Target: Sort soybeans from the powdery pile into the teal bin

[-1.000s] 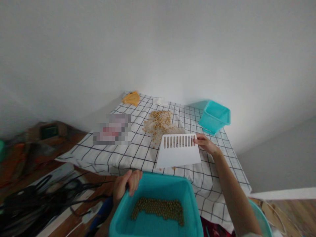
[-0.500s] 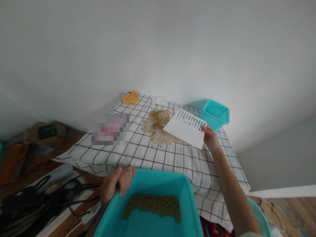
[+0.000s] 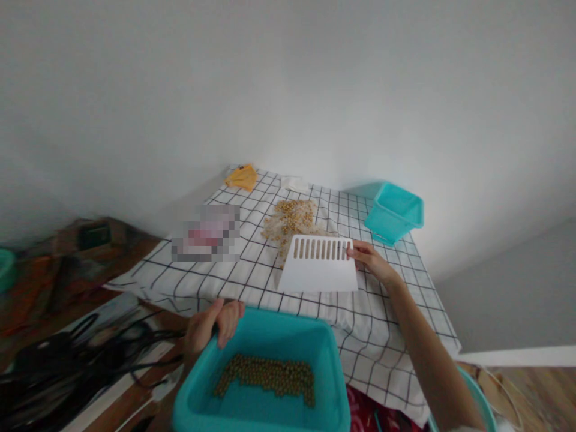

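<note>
- At the near side of the table (image 3: pixel 418 282), which is covered by a checked cloth (image 3: pixel 234 279), we hold a white scraper (image 3: pixel 317 275) in our right hand (image 3: pixel 369 261).
- The fingers (image 3: pixel 355 253) of the right hand are pressed together, pinching the scraper's right end beside its row of slots.
- The scraper stands with the slotted edge up and the plain edge down toward the cloth. We cannot tell whether that edge touches the cloth.
- A loose pile of beans (image 3: pixel 292 219) lies on the cloth just behind the scraper.
- Our left hand (image 3: pixel 209 329) grips the far left corner of a teal tub (image 3: pixel 333 372), with the fingers curled over the rim.
- The tub sits below the near edge of the table, at the bottom of the view.
- A band of green peas (image 3: pixel 265 375) lies across the tub's floor.
- A small teal basket (image 3: pixel 395 211) stands tilted at the far right of the table, well apart from the scraper.
- An orange rag (image 3: pixel 242 177) lies at the far edge of the table.
- Dark cables (image 3: pixel 67 366) lie on the floor to the left.
</note>
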A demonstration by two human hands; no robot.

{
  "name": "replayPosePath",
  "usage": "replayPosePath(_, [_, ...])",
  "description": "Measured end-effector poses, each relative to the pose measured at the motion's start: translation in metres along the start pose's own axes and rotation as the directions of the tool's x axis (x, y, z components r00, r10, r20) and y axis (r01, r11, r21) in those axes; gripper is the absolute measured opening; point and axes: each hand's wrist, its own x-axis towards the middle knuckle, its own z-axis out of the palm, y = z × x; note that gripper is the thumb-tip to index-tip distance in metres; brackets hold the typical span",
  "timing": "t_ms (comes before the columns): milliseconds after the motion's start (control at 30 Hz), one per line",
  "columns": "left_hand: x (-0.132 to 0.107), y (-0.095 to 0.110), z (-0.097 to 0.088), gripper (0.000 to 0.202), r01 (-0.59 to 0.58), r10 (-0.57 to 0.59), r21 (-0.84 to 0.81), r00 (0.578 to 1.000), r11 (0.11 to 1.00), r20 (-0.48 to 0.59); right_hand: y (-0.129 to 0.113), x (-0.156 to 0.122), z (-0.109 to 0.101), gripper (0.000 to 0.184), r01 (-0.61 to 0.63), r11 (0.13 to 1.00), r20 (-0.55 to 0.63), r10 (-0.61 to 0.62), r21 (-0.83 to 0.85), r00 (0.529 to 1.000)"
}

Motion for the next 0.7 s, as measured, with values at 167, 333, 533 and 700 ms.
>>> replayPosePath(167, [0.002,0.014,0.007,0.065,-0.030,0.030,0.017,0.999,0.999,-0.027,0.003,0.005,-0.009,0.034,0.081,0.994,-0.267,-0.060,0.070,0.962])
replayPosePath(333, [0.019,0.024,0.014,0.066,-0.093,0.092,-0.006,0.993,0.996,-0.078,0.002,0.003,-0.016,0.036,0.137,0.985,-0.391,-0.086,0.105,0.916])
replayPosePath(533, [0.017,0.015,0.017,0.066,-0.106,0.106,0.008,0.991,0.994,-0.080,0.000,0.001,-0.016,0.034,0.147,0.980,-0.411,-0.079,0.137,0.908])
replayPosePath(700, [0.015,0.014,0.016,0.065,-0.108,0.107,-0.011,0.991,0.994,-0.082,0.002,0.002,-0.015,0.032,0.130,0.985,-0.396,-0.074,0.117,0.915])
